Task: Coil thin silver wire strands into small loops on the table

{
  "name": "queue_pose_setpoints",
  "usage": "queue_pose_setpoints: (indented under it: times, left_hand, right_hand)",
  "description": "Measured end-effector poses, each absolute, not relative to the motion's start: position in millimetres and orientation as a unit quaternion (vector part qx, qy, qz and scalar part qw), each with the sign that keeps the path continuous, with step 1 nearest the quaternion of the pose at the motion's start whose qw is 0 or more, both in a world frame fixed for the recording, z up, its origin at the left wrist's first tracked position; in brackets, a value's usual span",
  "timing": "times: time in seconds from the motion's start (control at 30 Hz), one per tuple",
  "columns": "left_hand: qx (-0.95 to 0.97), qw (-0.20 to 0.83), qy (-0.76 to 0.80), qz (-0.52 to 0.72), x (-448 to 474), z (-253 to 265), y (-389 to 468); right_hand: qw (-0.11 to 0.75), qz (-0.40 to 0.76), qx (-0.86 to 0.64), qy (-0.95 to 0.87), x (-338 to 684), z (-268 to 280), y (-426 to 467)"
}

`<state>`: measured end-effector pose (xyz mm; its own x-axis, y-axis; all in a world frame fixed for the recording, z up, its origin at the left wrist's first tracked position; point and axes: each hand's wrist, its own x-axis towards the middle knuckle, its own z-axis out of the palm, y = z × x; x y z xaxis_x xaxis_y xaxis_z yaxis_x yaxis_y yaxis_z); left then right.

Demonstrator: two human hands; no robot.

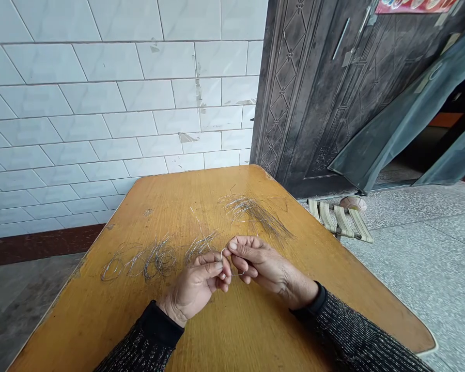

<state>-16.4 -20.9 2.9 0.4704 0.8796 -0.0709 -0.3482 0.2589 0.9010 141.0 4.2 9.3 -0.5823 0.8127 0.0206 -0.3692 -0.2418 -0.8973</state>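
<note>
1. Workpiece: a thin wire (221, 254), curved into a small loop, is held above the near half of the worktop (225, 336), between the two hands.
2. Left hand (199, 281): thumb and forefinger are pinched together on the wire; the other fingers are curled.
3. Right hand (261, 261): thumb and forefinger pinch the wire at the upper part of the loop, just beside the left fingertips. Part of the loop shows below, between the hands.
4. Stock: loose wire coils (153, 258) lie to the left; another coil (201, 244) lies just beyond the left hand. A spread bundle of strands (251, 209) lies beyond the right hand.
5. Step in hand (judgement): bending or winding the wire into a loop by fingertip. Whether its ends are joined cannot be told.
6. Next move (judgement): it calls for a firm left pinch as anchor while the right fingertips guide the wire round, without kinking it.
</note>
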Motion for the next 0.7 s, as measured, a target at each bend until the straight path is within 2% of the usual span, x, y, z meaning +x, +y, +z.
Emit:
queue_pose_setpoints:
  times: [0.17, 0.33, 0.5, 0.7]
  left_hand:
    - [0.449, 0.717, 0.296, 0.444, -15.8, 0.5, -20.9]
    - [0.494, 0.684, 0.336, 0.418, -19.0, 3.2, -18.7]
    - [0.565, 0.539, 0.444, 0.439, -14.3, 8.2, -17.9]
    - [0.649, 0.389, 0.485, 0.438, -10.6, 12.1, -20.9]
  right_hand:
    - [0.409, 0.748, -0.238, -0.464, 140.5, 10.5, 2.4]
    - [0.419, 0.723, -0.257, -0.485, 142.1, 8.8, 5.5]
    - [0.435, 0.642, -0.312, -0.548, 139.5, 8.0, 6.9]
    - [0.422, 0.603, -0.338, -0.587, 135.3, 5.1, 5.7]
